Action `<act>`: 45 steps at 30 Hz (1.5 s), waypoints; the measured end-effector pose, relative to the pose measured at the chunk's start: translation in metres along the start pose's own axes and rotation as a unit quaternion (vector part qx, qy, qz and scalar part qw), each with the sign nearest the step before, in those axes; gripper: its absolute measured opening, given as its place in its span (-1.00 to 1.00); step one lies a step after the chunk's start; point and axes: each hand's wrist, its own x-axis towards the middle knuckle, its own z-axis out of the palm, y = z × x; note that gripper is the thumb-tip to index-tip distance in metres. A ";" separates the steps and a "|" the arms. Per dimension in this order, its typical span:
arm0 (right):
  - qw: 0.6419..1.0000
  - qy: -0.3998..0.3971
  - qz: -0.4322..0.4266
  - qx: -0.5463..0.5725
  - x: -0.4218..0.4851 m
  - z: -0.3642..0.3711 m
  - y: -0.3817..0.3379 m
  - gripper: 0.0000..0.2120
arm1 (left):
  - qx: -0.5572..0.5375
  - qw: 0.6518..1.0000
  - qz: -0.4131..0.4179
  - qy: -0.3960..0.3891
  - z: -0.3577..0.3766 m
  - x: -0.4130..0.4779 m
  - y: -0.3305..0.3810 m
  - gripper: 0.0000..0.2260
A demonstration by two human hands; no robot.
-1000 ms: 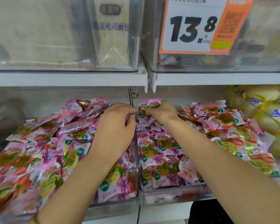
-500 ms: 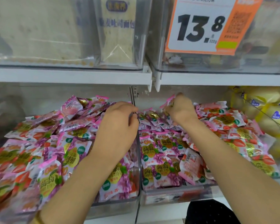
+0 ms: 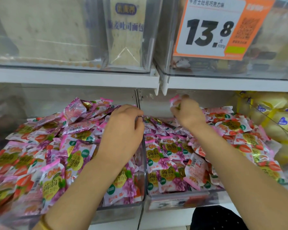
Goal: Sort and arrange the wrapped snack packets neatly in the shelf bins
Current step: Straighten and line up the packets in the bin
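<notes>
Head view: right hand (image 3: 188, 113) pinches packet (image 3: 174, 101) just under shelf edge (image 3: 223, 83).

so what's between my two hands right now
In the head view, the clear bin wall and a few purple packets lie between the left hand and the right hand, which pinches a pink packet.

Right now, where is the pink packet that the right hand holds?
Head view, right of centre: the pink packet is pinched in the right hand, raised over the back of the right bin, just below the white shelf edge.
</notes>
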 end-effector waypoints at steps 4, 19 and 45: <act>0.984 -0.051 0.025 0.169 -0.005 -0.019 0.001 -0.82 | 0.000 1.000 0.003 -0.001 0.000 0.001 0.000 -0.76; 0.924 -0.075 0.170 0.335 -0.011 0.001 -0.005 -0.62 | -0.010 1.000 0.003 -0.003 0.000 0.000 0.000 -0.77; 0.959 -0.014 -0.199 -0.199 -0.027 0.032 -0.008 -0.76 | -0.011 1.000 0.003 -0.010 0.000 0.000 -0.001 -0.76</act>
